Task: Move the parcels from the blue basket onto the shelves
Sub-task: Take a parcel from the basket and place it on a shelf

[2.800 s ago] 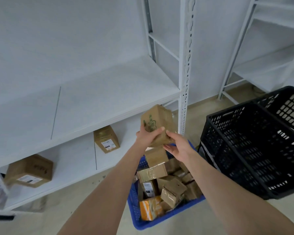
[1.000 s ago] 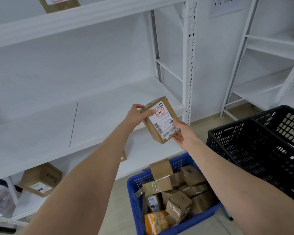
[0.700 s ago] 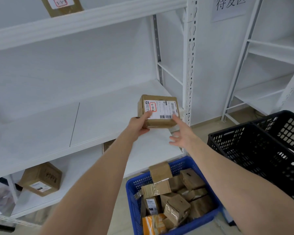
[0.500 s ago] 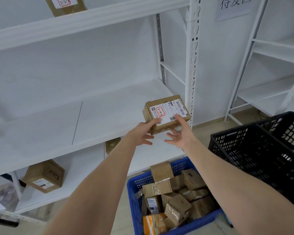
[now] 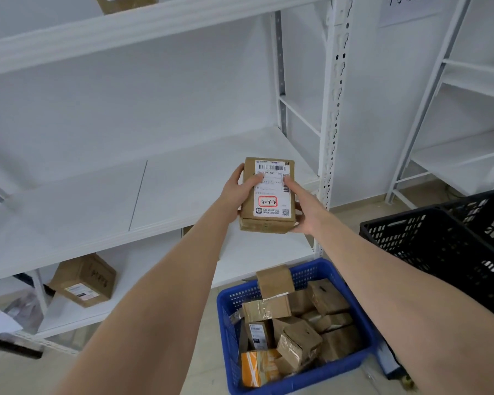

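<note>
Far left, a brown box point(image 5: 83, 280) sat tilted on the bottom shelf point(image 5: 143, 283), label facing forward. Another box point(image 5: 126, 2) showed on the top shelf, mostly cut off by the frame edge. The middle shelf point(image 5: 69, 206) ran wide and white across the view. The left hand point(image 5: 236, 192) gripped the parcel's left side, fingers curled over onto the label. The parcel point(image 5: 268, 195) was a brown carton held between both hands, above the front right end of the middle shelf; could not tell whether it touched the board. Its long axis ran away from the person, label face up toward the camera, barcode at the far end, red-boxed handwritten code at the near end. The right hand point(image 5: 304, 208) clamped the parcel's right side and near corner, one finger laid on the label. Below the hands, the blue basket point(image 5: 226, 309) stood on the floor, holding a jumble of brown taped parcels and one orange box point(image 5: 257, 366) at the near left. The slotted white post point(image 5: 332, 109) stood just right of the parcel, closing off that end of the shelf. A black crate point(image 5: 439, 246) sat right of the basket, a second one nested behind it. A second white rack point(image 5: 468, 81) stood at far right, and a paper sign point(image 5: 405, 7) hung on the wall, text cut off.
</note>
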`<state>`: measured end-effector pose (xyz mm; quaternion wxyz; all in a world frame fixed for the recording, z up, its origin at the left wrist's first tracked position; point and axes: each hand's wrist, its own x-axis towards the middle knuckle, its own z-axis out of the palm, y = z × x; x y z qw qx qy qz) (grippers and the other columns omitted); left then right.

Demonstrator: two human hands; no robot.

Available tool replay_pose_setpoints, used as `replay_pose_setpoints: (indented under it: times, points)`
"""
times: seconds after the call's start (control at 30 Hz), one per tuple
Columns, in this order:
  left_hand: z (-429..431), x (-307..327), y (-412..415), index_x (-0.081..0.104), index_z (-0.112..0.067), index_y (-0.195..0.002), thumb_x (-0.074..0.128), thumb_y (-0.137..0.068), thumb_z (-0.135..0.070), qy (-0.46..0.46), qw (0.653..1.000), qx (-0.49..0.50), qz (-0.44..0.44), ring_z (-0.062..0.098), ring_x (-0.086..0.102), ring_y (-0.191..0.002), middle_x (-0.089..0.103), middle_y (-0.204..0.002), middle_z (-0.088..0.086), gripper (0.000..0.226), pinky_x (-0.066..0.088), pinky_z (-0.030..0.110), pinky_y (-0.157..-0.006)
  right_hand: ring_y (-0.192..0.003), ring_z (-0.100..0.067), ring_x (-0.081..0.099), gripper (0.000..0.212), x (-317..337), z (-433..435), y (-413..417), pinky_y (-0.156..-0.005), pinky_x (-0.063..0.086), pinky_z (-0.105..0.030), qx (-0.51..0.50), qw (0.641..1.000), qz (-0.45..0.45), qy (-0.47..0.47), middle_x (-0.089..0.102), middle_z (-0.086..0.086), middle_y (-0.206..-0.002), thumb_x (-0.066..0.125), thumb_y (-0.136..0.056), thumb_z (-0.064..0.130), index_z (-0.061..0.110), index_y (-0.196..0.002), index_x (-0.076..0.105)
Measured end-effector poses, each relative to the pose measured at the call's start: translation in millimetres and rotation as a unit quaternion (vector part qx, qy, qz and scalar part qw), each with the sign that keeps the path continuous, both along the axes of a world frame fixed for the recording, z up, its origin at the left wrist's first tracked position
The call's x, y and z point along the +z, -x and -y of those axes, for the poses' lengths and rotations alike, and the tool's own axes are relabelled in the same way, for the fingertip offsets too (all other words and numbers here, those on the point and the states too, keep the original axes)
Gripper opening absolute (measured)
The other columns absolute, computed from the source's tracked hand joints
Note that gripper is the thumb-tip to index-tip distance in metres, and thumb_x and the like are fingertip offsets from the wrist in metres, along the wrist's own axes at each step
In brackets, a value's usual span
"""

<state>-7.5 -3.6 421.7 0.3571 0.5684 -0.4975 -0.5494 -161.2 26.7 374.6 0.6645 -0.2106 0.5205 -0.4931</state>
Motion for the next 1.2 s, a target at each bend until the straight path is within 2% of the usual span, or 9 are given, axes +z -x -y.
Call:
replay_pose_setpoints:
  times: [0.07,0.1,0.2,0.27,0.33,0.4,0.5,0.87,1.2]
  points:
    - [-2,2,-1,0.031,-0.038,-0.144,0.062,-0.09,-0.033,0.016,0.999,0.036,-0.021,0.016,0.067,-0.086,0.068,-0.112,0.001,0.063,0.054,0.032,-0.066,-0.117,-0.04,0.053,0.058,0,-2,1,-0.102,0.039,-0.059,0.044,0.998,-0.033,-0.018,0.06,-0.008,-0.121,0.068,-0.076,0.061,0.022,-0.117,0.056]
    - [-3,3,-2,0.029,-0.038,-0.145,0.061,-0.091,-0.033,0.023,0.998,0.046,-0.023,0.014,0.066,-0.084,0.067,-0.115,0.002,0.063,0.052,0.029,-0.061,-0.119,-0.044,0.051,0.063,-1,-4,0,-0.099,0.04,-0.058,0.064,0.997,-0.035,-0.025,0.056,-0.011,-0.124,0.067,-0.077,0.062,0.022,-0.124,0.052]
    - [-3,7,-7,0.028,-0.037,-0.145,0.059,-0.093,-0.029,0.037,0.998,0.042,0.001,0.012,0.064,-0.08,0.064,-0.12,0.002,0.061,0.05,0.026,-0.054,-0.105,-0.043,0.063,0.057,-1,-11,-6,-0.083,0.057,-0.048,0.066,0.998,0.01,-0.021,0.062,-0.017,-0.117,0.072,-0.08,0.046,0.015,-0.124,0.055]
    - [-4,8,-11,0.031,-0.033,-0.144,0.058,-0.093,-0.023,0.039,0.998,0.045,0.022,0.016,0.062,-0.085,0.061,-0.122,0.003,0.058,0.048,0.029,-0.059,-0.098,-0.036,0.067,0.046,-2,-12,-10,-0.079,0.059,-0.044,0.038,0.999,0.009,-0.005,0.066,-0.016,-0.109,0.074,-0.082,0.035,0.013,-0.12,0.059]
    - [-3,8,-14,0.033,-0.028,-0.143,0.057,-0.092,-0.016,0.06,0.996,0.052,0.049,0.019,0.06,-0.091,0.06,-0.122,0.004,0.058,0.049,0.028,-0.061,-0.097,-0.032,0.067,0.042,-4,-13,-15,-0.083,0.058,-0.045,0.021,1.0,-0.007,0.01,0.068,-0.014,-0.107,0.074,-0.083,0.029,0.011,-0.118,0.059]
    - [-2,9,-18,0.031,-0.03,-0.145,0.057,-0.091,-0.013,0.083,0.992,0.05,0.078,0.025,0.063,-0.098,0.061,-0.121,0.008,0.061,0.055,0.037,-0.075,-0.098,-0.031,0.066,0.037,-4,-14,-21,-0.085,0.057,-0.046,0.015,1.0,-0.011,0.015,0.068,-0.013,-0.108,0.074,-0.083,0.024,0.011,-0.115,0.059]
    - [-3,9,-25,0.029,-0.032,-0.145,0.056,-0.091,-0.01,0.094,0.989,0.051,0.104,0.028,0.064,-0.101,0.063,-0.115,0.009,0.065,0.052,0.047,-0.091,-0.1,-0.029,0.066,0.037,-4,-14,-29,-0.085,0.057,-0.046,0.014,1.0,-0.019,0.018,0.068,-0.012,-0.11,0.075,-0.083,0.02,0.01,-0.115,0.058]
    - [-11,6,-58,0.033,-0.028,-0.143,0.054,-0.088,0.0,0.098,0.976,0.092,0.17,0.029,0.062,-0.103,0.064,-0.113,0.012,0.065,0.052,0.046,-0.091,-0.098,-0.028,0.066,0.036,-7,-18,-61,-0.085,0.057,-0.043,0.035,0.999,-0.024,0.018,0.069,-0.011,-0.104,0.075,-0.082,0.012,0.005,-0.113,0.057]
    - [-12,-3,-124,0.032,-0.029,-0.143,0.054,-0.084,0.008,0.073,0.979,0.101,0.161,0.029,0.06,-0.106,0.062,-0.114,0.01,0.073,0.052,0.047,-0.091,-0.095,-0.026,0.067,0.034,-9,-21,-121,-0.087,0.056,-0.044,0.042,0.998,-0.045,0.014,0.069,-0.011,-0.102,0.075,-0.082,0.013,0.008,-0.11,0.057]
